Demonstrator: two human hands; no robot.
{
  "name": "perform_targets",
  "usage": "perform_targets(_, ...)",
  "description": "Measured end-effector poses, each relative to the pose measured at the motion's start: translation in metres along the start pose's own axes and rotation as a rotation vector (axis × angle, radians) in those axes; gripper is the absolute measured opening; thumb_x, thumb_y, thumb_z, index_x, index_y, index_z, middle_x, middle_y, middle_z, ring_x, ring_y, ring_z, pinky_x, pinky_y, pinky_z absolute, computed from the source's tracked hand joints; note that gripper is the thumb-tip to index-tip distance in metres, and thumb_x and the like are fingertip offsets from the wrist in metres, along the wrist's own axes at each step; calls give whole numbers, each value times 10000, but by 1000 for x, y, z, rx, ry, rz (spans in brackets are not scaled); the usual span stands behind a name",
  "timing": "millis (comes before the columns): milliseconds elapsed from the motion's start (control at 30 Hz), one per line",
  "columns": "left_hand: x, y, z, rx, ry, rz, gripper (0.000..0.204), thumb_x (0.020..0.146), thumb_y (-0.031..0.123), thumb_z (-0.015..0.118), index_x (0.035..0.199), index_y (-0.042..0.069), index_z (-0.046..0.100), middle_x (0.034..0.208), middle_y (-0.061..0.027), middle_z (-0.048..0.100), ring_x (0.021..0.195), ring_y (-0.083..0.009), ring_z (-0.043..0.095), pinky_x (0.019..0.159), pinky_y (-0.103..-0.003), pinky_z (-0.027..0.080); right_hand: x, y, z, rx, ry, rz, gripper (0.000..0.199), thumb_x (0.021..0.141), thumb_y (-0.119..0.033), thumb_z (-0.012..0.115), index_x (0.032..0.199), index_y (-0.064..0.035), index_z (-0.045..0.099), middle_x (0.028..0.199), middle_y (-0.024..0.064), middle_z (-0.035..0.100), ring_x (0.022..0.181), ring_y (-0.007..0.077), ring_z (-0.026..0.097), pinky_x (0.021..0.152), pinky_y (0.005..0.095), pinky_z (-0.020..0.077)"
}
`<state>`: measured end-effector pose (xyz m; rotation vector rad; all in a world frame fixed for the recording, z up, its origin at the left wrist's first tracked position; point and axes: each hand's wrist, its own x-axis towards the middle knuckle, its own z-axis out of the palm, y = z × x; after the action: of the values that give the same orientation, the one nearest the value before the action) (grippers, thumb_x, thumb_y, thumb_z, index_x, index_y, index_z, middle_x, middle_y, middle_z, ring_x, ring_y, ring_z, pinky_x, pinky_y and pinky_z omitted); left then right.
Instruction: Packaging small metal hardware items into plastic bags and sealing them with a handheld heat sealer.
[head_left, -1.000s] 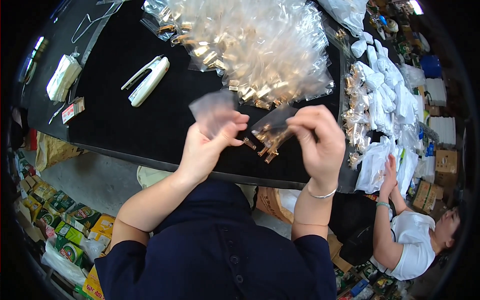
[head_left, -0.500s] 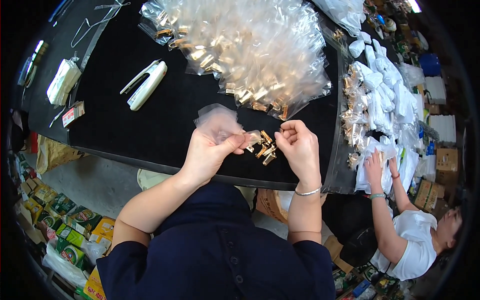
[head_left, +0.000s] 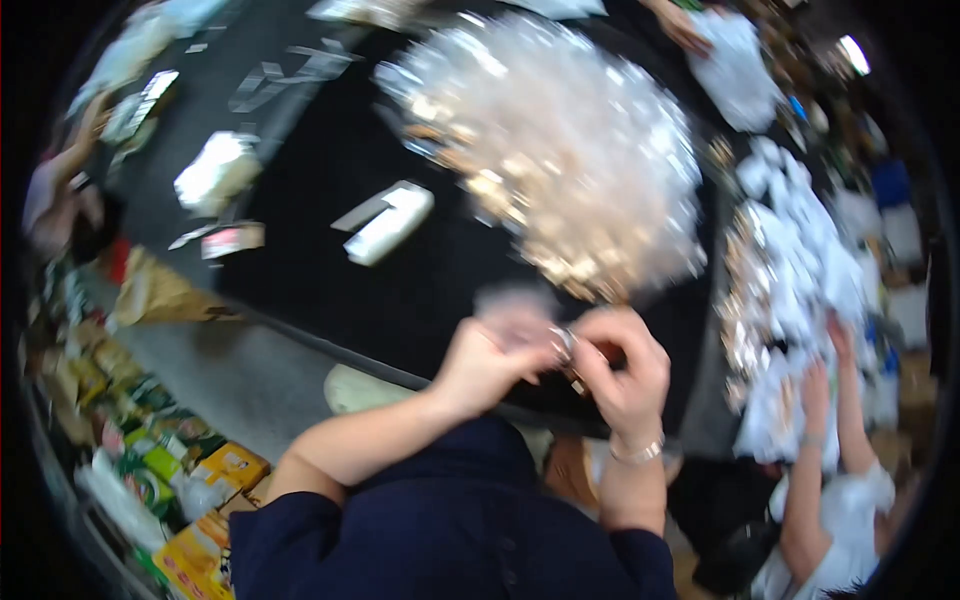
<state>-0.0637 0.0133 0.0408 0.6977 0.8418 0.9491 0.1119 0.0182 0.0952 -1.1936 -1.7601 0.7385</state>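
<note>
Near the table's front edge my two hands meet, blurred by motion. Thin clear plastic bags (head_left: 515, 305) are pinched in my left hand (head_left: 480, 368). My right hand (head_left: 628, 375), a silver bangle at its wrist, has thumb and fingers closed at the opening of a bag; whatever it grips is too smeared to make out. Small gold metal pieces (head_left: 578, 384) show just below the fingers, mostly hidden. Beyond my hands spreads a big heap of clear bags with gold pieces inside (head_left: 590, 170). A white stapler (head_left: 392, 222) lies to the left on the black cloth.
A small red and white box (head_left: 232, 240) and a white bundle (head_left: 216, 172) lie on the left. At right, a co-worker's hands (head_left: 818, 395) touch white bags (head_left: 790, 255). Another person's hand (head_left: 682, 25) reaches a white bag at the far right; someone else is at far left.
My view has shifted, so the scene sits lower and further right. My right hand has come over to the bags in my left hand, closing the gap between them.
</note>
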Motion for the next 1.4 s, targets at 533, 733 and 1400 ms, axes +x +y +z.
perform_targets(533, 2, -19, -32, -96, -105, 50, 290, 1014, 235, 599, 1189, 9, 645, 1157, -70, 664, 982, -135, 635, 766, -276, 534, 20, 27, -2, -249, 267, -18, 86, 845, 42, 668, 901, 20, 607, 884, 90, 587, 761, 192, 568, 677, 284, 465)
perform_targets(733, 10, -23, -23, -40, -70, 185, 187, 998, 183, 620, 1086, 24, 663, 1038, -54, 666, 885, -117, 641, 699, -244, 527, -38, 41, -12, -485, -91, 127, 142, 828, 5, 728, 884, 14, 598, 830, 56, 517, 676, 151, 500, 612, 268, 436)
perform_targets(1400, -5, -13, -12, -15, 43, 40, 234, 893, 128, 748, 1045, -20, 649, 942, -89, 718, 805, -130, 691, 641, -244, 551, -38, 41, -20, -275, -87, 319, 238, 803, 55, 723, 1030, 13, 667, 896, 90, 624, 733, 143, 620, 669, 266, 515)
